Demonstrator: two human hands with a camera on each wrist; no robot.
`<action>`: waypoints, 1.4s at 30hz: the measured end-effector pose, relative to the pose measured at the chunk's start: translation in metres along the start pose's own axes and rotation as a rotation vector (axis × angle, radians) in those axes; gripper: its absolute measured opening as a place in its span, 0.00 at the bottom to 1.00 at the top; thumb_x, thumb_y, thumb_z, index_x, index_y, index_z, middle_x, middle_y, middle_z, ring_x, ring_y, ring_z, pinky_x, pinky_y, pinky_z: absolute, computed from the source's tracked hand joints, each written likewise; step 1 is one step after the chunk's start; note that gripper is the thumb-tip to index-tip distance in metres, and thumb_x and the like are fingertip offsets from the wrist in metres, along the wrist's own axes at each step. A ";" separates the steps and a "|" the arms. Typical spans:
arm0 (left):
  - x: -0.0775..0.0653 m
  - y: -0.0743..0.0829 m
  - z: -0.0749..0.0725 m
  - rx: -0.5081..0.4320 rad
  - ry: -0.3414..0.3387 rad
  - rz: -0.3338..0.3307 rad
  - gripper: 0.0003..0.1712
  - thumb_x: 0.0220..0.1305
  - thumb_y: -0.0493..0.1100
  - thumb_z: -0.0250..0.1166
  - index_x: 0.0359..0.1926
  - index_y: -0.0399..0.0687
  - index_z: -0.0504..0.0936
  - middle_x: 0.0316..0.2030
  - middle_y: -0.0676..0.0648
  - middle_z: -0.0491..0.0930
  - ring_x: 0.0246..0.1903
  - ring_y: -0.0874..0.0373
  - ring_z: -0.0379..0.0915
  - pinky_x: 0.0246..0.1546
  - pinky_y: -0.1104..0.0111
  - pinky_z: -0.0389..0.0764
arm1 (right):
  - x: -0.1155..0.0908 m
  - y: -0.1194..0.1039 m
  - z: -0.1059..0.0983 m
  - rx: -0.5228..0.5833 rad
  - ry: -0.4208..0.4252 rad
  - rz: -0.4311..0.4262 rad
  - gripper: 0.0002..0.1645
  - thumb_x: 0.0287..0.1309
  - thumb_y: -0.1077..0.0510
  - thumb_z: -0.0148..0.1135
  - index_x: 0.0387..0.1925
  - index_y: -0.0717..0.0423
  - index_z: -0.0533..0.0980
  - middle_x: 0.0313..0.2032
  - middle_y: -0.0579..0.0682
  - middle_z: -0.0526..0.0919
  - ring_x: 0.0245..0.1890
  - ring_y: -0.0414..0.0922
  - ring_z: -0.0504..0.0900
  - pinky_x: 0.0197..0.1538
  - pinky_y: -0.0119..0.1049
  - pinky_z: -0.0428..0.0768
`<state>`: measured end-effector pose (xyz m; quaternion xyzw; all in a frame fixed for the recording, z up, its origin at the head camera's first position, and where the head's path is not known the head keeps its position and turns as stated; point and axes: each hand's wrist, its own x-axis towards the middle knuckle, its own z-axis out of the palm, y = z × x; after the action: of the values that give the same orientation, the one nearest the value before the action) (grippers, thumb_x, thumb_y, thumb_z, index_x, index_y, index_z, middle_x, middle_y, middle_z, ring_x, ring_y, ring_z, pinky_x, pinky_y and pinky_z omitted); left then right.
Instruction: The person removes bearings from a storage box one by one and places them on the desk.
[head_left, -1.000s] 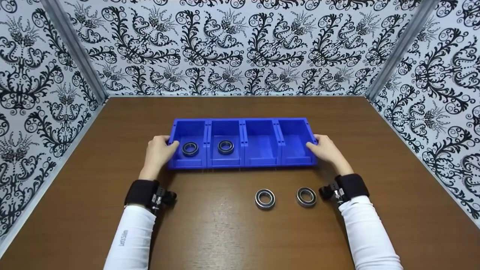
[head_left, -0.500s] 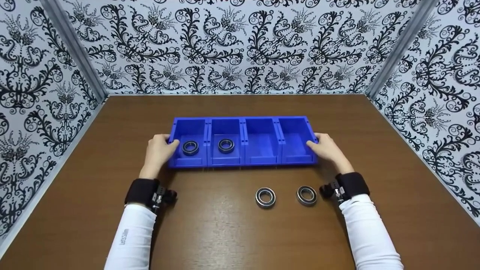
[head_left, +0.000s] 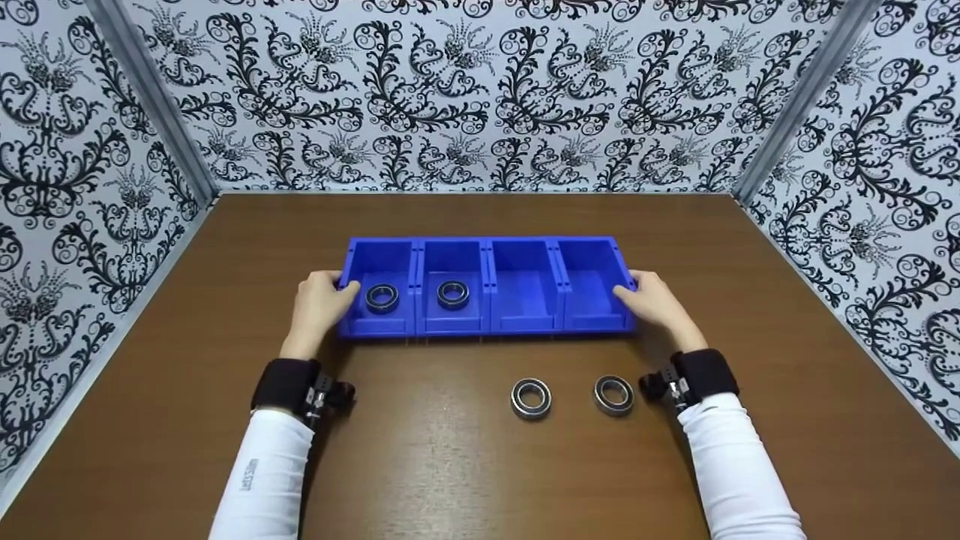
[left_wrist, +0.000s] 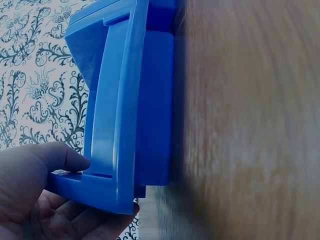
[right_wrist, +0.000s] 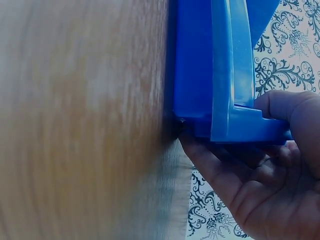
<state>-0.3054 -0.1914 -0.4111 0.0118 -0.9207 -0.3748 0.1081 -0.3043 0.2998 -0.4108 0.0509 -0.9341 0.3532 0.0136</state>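
Observation:
A row of blue plastic storage bins [head_left: 523,324] joined side by side lies across the middle of the table in the head view. My left hand [head_left: 318,306] grips its left end, thumb over the side wall and fingers beneath, as the left wrist view shows. At the opposite end my right hand [head_left: 655,300] holds the side wall the same way. One ball bearing [head_left: 370,301] lies in the leftmost bin and another bearing [head_left: 442,298] in the bin beside it. The two bins on the right hold nothing.
Two more bearings, a left one [head_left: 518,409] and a right one [head_left: 602,405], lie on the brown wooden table [head_left: 420,465] in front of the bins, between the forearms. Patterned panels [head_left: 480,97] enclose the table at the back and sides.

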 end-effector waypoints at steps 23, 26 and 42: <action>-0.006 0.028 -0.025 0.199 -0.187 -0.086 0.36 0.67 0.56 0.59 0.70 0.41 0.68 0.64 0.33 0.74 0.60 0.31 0.73 0.54 0.39 0.75 | 0.002 0.002 -0.001 0.006 -0.003 -0.005 0.21 0.64 0.61 0.52 0.51 0.73 0.77 0.38 0.62 0.84 0.30 0.39 0.79 0.37 0.28 0.75; -0.008 0.035 -0.030 0.230 -0.186 -0.065 0.37 0.67 0.56 0.60 0.70 0.41 0.68 0.63 0.34 0.75 0.59 0.30 0.74 0.53 0.40 0.76 | 0.001 0.002 0.000 0.001 -0.001 0.007 0.21 0.63 0.61 0.52 0.52 0.74 0.76 0.39 0.64 0.84 0.31 0.40 0.80 0.36 0.27 0.75; -0.018 0.068 -0.041 0.327 -0.138 0.040 0.38 0.61 0.56 0.67 0.68 0.42 0.72 0.62 0.35 0.77 0.57 0.33 0.76 0.48 0.41 0.78 | -0.001 0.000 -0.002 0.019 -0.016 0.020 0.23 0.65 0.61 0.51 0.55 0.74 0.75 0.44 0.69 0.84 0.38 0.50 0.85 0.38 0.28 0.76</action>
<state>-0.2749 -0.1691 -0.3386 -0.0149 -0.9747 -0.2176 0.0489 -0.3031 0.3010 -0.4095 0.0445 -0.9312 0.3617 0.0024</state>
